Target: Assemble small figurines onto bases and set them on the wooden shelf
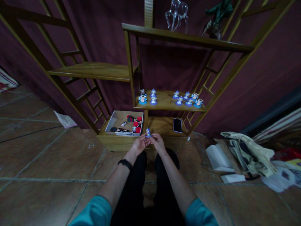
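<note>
By the front edge of the low board (162,124), as the head view gave it to me, the figure (148,132) stood upright between both hands, near the right end of the box (112,121) and well apart from the phone (177,125). I saw the left hand (139,145) palm up, its fingers loosely spread close under the figure; whether they bore any weight I couldn't tell. The right hand (159,143) seemed to pinch the rim of the base between thumb and fingers. To handle it well, I judged, called for light pressure on the base alone, clear of the head, with the open palm as a catch below and the base level. Too hard a squeeze at the rim could have tipped it. The figure looked blue-violet on top, with paler patches lower down, on a purple disc; finer features were too small for me to make out. It resembled the purple-topped pieces (153,100) on the shelf (164,103), which stood in two groups, towards either end.
</note>
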A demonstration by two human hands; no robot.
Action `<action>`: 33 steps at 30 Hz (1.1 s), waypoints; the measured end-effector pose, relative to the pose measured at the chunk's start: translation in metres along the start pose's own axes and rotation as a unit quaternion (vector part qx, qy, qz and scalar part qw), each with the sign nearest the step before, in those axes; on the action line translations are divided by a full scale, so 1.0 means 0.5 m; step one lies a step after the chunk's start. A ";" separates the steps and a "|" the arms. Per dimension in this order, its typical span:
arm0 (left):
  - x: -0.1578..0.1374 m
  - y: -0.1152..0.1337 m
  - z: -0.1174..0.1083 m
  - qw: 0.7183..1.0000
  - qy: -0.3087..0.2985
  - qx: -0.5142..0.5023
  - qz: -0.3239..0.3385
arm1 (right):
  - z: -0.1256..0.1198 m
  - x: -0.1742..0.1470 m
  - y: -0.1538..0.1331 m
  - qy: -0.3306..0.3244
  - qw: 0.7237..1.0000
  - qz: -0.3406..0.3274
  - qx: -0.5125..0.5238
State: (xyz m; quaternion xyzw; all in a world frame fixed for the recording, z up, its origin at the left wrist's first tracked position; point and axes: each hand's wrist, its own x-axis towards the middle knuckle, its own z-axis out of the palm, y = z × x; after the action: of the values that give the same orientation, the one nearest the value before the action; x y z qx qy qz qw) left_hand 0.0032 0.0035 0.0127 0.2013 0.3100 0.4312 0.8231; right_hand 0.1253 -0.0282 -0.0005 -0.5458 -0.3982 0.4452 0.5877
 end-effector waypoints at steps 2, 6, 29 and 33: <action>0.002 -0.001 -0.001 1.000 0.008 -0.001 0.007 | 0.000 0.000 0.003 -0.004 1.000 -0.002 -0.010; 0.006 -0.004 -0.005 0.999 0.014 0.010 0.030 | 0.000 0.002 0.008 -0.016 0.999 -0.003 -0.035; 0.010 -0.015 -0.009 0.990 -0.038 0.079 0.111 | 0.001 -0.006 -0.034 -0.069 0.990 0.041 0.117; 0.014 -0.019 -0.011 0.986 -0.029 0.092 0.135 | -0.002 -0.014 -0.047 -0.102 0.980 0.074 0.153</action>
State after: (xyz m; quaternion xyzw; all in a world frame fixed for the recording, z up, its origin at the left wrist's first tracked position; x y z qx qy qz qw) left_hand 0.0080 0.0042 0.0005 0.3289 0.2942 0.5023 0.7436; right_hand 0.1262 -0.0352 0.0230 -0.4292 -0.3416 0.5963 0.5861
